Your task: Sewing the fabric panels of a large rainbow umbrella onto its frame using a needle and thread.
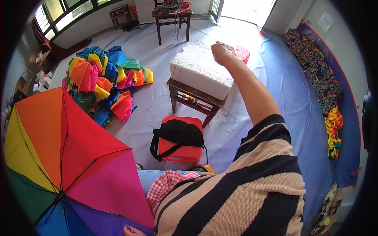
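An open umbrella [100, 129] with rainbow panels fills the lower left, its ribs and centre facing me. At the bottom edge my left hand [134, 231] is partly cut off by the frame, its fingers closed at the hem of the violet panel. My right arm reaches far forward. Over a white foam block [199, 72], my right hand [223, 53] is closed, and whatever its fingers pinch is hidden. Many thin needle-like pins [201, 44] stick up along the block's far edge, with fine threads hanging down its side. The block rests on a dark wooden stool [177, 94].
Folded colourful umbrella cloth [98, 78] is heaped on the floor at left. A red plastic stool [181, 157] carrying a black bag [179, 135] stands before me. Behind the block sits a red basket [242, 53]. Multicoloured bundles [315, 67] line the right wall; a wooden chair [171, 17] stands farther back.
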`<control>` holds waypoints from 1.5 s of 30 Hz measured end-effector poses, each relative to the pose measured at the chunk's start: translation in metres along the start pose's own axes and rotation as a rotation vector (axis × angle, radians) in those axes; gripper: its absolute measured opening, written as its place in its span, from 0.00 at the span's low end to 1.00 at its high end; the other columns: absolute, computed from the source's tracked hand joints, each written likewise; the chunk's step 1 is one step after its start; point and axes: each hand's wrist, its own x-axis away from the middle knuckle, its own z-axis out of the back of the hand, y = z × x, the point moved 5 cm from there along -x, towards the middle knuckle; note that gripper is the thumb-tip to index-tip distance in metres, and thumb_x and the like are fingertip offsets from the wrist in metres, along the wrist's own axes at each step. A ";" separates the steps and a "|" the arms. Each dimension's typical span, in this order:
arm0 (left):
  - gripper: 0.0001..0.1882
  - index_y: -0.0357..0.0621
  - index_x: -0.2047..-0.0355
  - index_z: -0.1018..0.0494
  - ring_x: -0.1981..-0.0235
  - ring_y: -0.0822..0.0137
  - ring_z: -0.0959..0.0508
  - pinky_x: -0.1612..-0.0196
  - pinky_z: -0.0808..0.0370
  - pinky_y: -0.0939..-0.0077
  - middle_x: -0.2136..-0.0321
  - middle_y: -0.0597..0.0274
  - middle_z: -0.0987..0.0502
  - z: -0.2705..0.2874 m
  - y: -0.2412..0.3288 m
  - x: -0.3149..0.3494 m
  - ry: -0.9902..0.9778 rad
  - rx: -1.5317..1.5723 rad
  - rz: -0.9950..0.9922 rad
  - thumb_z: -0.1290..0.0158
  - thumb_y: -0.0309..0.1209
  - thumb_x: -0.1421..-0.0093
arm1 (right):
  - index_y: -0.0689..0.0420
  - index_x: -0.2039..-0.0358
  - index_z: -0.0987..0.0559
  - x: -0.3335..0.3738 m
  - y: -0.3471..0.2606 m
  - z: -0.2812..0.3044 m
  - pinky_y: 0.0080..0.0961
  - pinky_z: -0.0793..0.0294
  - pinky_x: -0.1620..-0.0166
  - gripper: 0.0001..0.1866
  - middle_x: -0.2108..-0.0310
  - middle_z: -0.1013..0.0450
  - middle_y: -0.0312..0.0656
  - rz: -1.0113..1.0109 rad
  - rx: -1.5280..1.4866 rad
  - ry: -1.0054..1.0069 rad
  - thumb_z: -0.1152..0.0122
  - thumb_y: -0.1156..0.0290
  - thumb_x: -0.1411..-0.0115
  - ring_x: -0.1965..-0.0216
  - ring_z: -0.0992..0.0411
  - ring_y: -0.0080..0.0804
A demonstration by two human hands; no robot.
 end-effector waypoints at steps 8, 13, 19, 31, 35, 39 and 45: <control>0.14 0.42 0.62 0.24 0.73 0.49 0.23 0.69 0.26 0.57 0.74 0.51 0.22 0.023 0.036 -0.012 0.092 -0.239 -0.189 0.47 0.40 0.40 | 0.58 0.62 0.19 -0.023 0.004 -0.032 0.39 0.27 0.50 0.14 0.54 0.26 0.51 -0.016 0.110 -0.023 0.50 0.81 0.46 0.52 0.26 0.48; 0.14 0.42 0.61 0.25 0.70 0.49 0.23 0.67 0.26 0.57 0.72 0.51 0.23 0.023 0.037 -0.012 0.011 -0.209 -0.111 0.47 0.39 0.41 | 0.58 0.62 0.20 0.000 -0.002 -0.052 0.41 0.28 0.49 0.14 0.58 0.26 0.55 -0.063 0.157 -0.163 0.52 0.81 0.45 0.51 0.27 0.48; 0.15 0.42 0.59 0.26 0.67 0.49 0.23 0.63 0.27 0.57 0.68 0.49 0.22 0.016 0.029 -0.011 -0.013 -0.199 -0.113 0.47 0.39 0.41 | 0.56 0.62 0.19 -0.028 -0.033 -0.067 0.41 0.28 0.50 0.10 0.59 0.24 0.52 0.057 -0.201 0.180 0.44 0.72 0.45 0.54 0.26 0.49; 0.12 0.37 0.64 0.27 0.67 0.46 0.26 0.63 0.29 0.55 0.71 0.49 0.26 0.017 0.031 -0.018 0.070 -0.060 -0.086 0.48 0.23 0.52 | 0.59 0.72 0.23 -0.101 -0.070 -0.132 0.48 0.28 0.61 0.06 0.69 0.25 0.55 0.101 -0.197 0.291 0.49 0.74 0.48 0.65 0.25 0.54; 0.12 0.38 0.65 0.27 0.67 0.47 0.26 0.63 0.29 0.56 0.72 0.51 0.26 0.023 0.027 -0.013 0.056 -0.061 -0.024 0.48 0.23 0.52 | 0.60 0.73 0.25 -0.101 -0.071 -0.139 0.46 0.28 0.59 0.05 0.69 0.26 0.56 0.233 -0.114 0.329 0.51 0.79 0.47 0.62 0.26 0.55; 0.12 0.39 0.65 0.27 0.67 0.48 0.26 0.63 0.29 0.57 0.72 0.51 0.26 0.025 0.029 -0.008 0.060 -0.035 -0.002 0.48 0.23 0.53 | 0.61 0.69 0.26 -0.110 -0.075 -0.140 0.43 0.26 0.58 0.06 0.68 0.25 0.55 0.256 -0.141 0.300 0.48 0.81 0.48 0.62 0.26 0.54; 0.12 0.39 0.65 0.27 0.67 0.48 0.26 0.63 0.28 0.57 0.72 0.52 0.26 0.025 0.029 -0.010 0.092 0.025 -0.001 0.48 0.22 0.52 | 0.61 0.73 0.27 -0.124 -0.071 -0.130 0.43 0.27 0.62 0.04 0.73 0.26 0.54 0.267 -0.183 0.236 0.49 0.83 0.49 0.66 0.26 0.54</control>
